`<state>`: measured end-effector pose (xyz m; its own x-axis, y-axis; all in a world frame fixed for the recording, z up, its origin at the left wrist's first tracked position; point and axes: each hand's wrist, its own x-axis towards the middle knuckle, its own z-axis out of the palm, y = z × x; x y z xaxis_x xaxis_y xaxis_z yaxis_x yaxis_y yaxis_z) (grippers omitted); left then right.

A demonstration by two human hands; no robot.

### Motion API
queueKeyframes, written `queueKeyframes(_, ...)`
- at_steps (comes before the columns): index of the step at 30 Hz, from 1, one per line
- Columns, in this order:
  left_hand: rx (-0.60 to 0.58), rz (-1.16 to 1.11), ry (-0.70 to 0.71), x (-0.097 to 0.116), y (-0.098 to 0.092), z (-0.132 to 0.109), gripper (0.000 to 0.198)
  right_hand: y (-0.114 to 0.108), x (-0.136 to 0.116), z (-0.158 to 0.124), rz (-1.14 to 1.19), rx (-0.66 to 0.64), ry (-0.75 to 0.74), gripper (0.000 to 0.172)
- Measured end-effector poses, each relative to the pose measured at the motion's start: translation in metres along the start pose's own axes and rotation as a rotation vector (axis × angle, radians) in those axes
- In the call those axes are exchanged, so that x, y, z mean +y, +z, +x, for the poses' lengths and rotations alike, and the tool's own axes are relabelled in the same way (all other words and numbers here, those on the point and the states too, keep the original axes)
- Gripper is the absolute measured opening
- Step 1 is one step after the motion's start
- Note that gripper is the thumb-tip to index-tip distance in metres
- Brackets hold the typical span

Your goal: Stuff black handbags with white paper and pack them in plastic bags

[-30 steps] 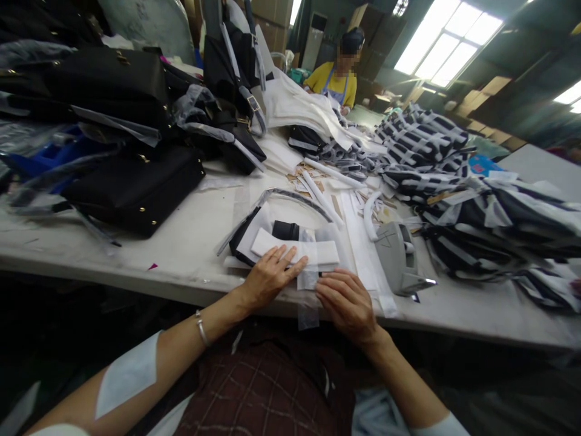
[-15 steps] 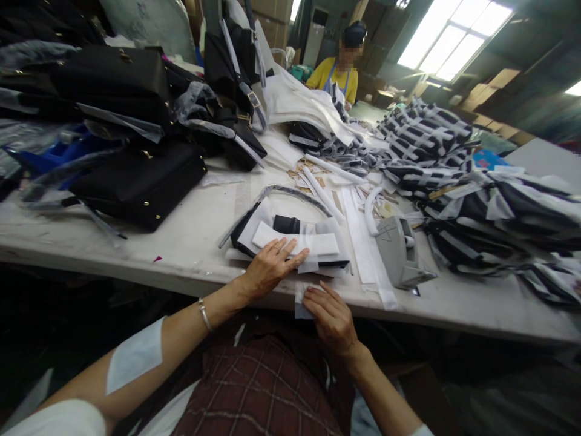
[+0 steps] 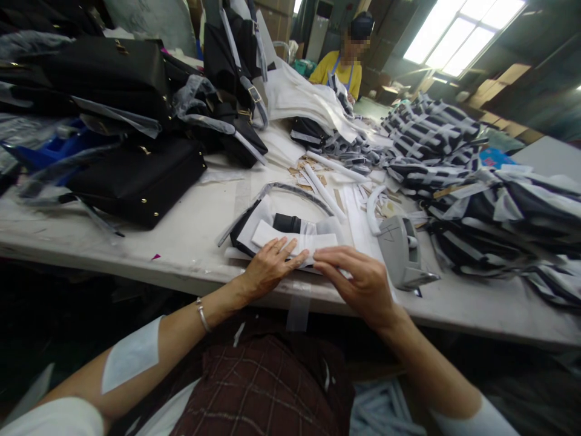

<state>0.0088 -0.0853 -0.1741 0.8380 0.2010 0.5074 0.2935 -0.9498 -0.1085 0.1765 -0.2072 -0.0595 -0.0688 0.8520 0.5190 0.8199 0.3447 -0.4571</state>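
The table [image 3: 190, 242] is crowded on three sides. Black bags [image 3: 136, 181] are heaped at the left, a striped pile [image 3: 454, 151] fills the right, and white sheets [image 3: 308, 100] are stacked at the back, where a co-worker [image 3: 342, 66] is seated well apart. Only a narrow bare patch is left at the near edge, and the work is kept there.

A grey dispenser [image 3: 399, 254] is set just beside that patch on the right, close to the right hand [image 3: 363, 281]. Behind the patch lie white rods [image 3: 324, 191] and card scraps [image 3: 313, 169], and a curved dark band arcs just behind the work.

The black piece [image 3: 285, 223] lies at the near edge, between both hands and the rods. It is already bedded in white wrapping, and a white strip [image 3: 299, 241] is laid across its front. By these signs the wrapping is judged well on but not closed: the top of the piece is seen uncovered.

The strip is pressed down by the left hand [image 3: 267, 269], which lies flat with its fingers spread. The right hand is bent over the strip's right end with its fingertips on it; whether anything is pinched there cannot be told.

A clear tape length [image 3: 297, 309] hangs over the table edge between the hands, stuck at its top only, so the taping is judged unfinished.
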Motion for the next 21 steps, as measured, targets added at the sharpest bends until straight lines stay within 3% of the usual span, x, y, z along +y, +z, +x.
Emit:
queueKeyframes(3, 0.022, -0.001, 0.002, 0.000, 0.000, 0.000, 0.045, 0.004, 0.035, 0.035, 0.038, -0.199, -0.034, 0.016)
queueKeyframes(5, 0.037, 0.005, 0.008, 0.000, 0.000, 0.000, 0.041, 0.014, 0.059, 0.037, 0.057, -0.325, -0.057, 0.019)
queueKeyframes(7, 0.041, 0.002, -0.002, 0.001, 0.001, -0.001, 0.039, 0.021, 0.075, 0.027, 0.074, -0.370, -0.077, 0.018)
queueKeyframes(16, -0.044, -0.112, -0.063, 0.006, 0.002, -0.003, 0.040, 0.041, 0.089, -0.025, 0.169, -0.099, -0.064, 0.012)
queueKeyframes(21, -0.162, -0.293, -0.105, 0.005, -0.018, 0.005, 0.062, 0.046, 0.088, -0.028, 0.120, -0.084, -0.096, 0.011)
